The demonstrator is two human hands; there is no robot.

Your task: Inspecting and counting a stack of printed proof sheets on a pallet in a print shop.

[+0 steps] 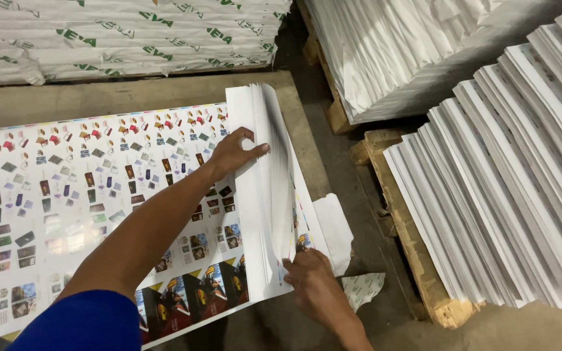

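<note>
Two hands work a stack of printed sheets lying flat on a bench. Its right edge is lifted and fanned into a white curl: the left hand presses fingers spread against the curl, the right hand pinches its lower corner. Only this edge looks fanned; the rest lies flat, apparently not yet loosened
</note>
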